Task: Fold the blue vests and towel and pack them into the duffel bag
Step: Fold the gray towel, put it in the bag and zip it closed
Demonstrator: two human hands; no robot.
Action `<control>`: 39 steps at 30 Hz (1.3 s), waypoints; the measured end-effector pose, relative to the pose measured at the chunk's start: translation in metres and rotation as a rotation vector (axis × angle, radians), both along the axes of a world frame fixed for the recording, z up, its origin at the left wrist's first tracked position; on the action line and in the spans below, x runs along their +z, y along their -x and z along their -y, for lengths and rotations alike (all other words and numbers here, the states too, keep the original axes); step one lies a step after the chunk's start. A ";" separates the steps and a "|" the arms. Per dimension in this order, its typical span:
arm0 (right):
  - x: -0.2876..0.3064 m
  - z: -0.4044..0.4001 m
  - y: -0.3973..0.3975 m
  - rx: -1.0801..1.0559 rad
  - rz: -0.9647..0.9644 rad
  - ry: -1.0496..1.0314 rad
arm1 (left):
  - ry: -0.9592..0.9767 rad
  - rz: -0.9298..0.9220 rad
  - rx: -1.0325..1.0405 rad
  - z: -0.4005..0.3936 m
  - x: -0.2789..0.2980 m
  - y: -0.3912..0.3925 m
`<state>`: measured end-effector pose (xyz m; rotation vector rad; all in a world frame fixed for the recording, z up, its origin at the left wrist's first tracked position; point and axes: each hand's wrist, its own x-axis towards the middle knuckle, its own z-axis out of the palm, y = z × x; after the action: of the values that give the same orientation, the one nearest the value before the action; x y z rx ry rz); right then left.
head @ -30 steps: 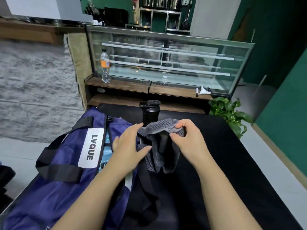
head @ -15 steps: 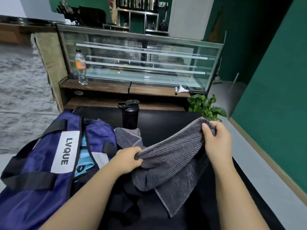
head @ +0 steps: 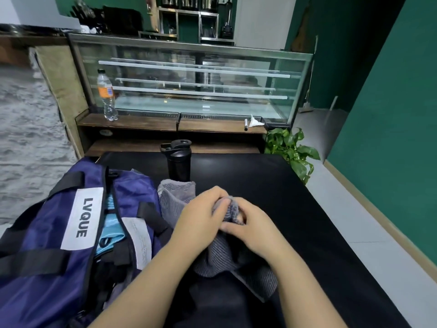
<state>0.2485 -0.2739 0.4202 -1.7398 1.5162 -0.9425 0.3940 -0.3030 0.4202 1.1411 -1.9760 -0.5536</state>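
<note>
Grey towel [head: 220,259] bunched up over the black bench [head: 295,209], just right of the blue duffel bag [head: 47,245]. Long axis roughly running away from the camera now: one end poking up toward the black bottle [head: 177,162], the other hanging off toward the near edge. Top edge gathered right in the middle.

Left hand [head: 201,221] curled over that gathered edge, right hand [head: 250,226] pinching it from the other side, knuckles practically touching. Both clamped on the towel, no gap between them.

Compared to half a second back: was stretched wide left-to-right with the hands well apart, right one way out toward the plant [head: 293,150]. Since then brought together, so towel doubled over on itself. Bag unzipped, light blue vest [head: 111,230] peeking out of the opening, same as before. Bottle upright behind the towel, hasn't budged.
</note>
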 end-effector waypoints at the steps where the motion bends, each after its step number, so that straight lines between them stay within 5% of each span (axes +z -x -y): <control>1: 0.000 0.001 -0.003 -0.031 0.008 0.035 | 0.038 0.038 -0.021 -0.002 0.003 0.003; 9: 0.017 -0.001 0.017 -0.241 0.287 0.225 | -0.065 0.278 -0.027 0.016 -0.032 -0.018; 17: 0.003 0.009 0.048 -0.745 0.570 0.275 | -0.189 0.696 0.216 0.027 -0.058 -0.047; 22: -0.001 0.012 0.061 -0.967 0.613 0.288 | -0.274 0.339 0.280 0.035 -0.028 -0.064; 26: -0.004 0.017 0.064 -0.916 0.459 0.227 | -0.412 -0.123 0.318 0.042 0.005 -0.061; 29: 0.001 0.014 0.055 -0.768 0.438 0.109 | -0.785 -0.683 0.222 0.038 0.028 -0.050; 31: 0.006 0.010 0.045 -0.663 0.416 0.074 | -0.953 -0.901 0.121 0.029 0.040 -0.044; 39: 0.032 0.002 0.005 -0.366 0.288 0.141 | -0.789 -1.117 -0.060 -0.003 0.040 -0.010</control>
<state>0.2435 -0.2759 0.4519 -1.3638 1.6317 -1.4479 0.4039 -0.2997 0.4606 0.8460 -0.7999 -1.6551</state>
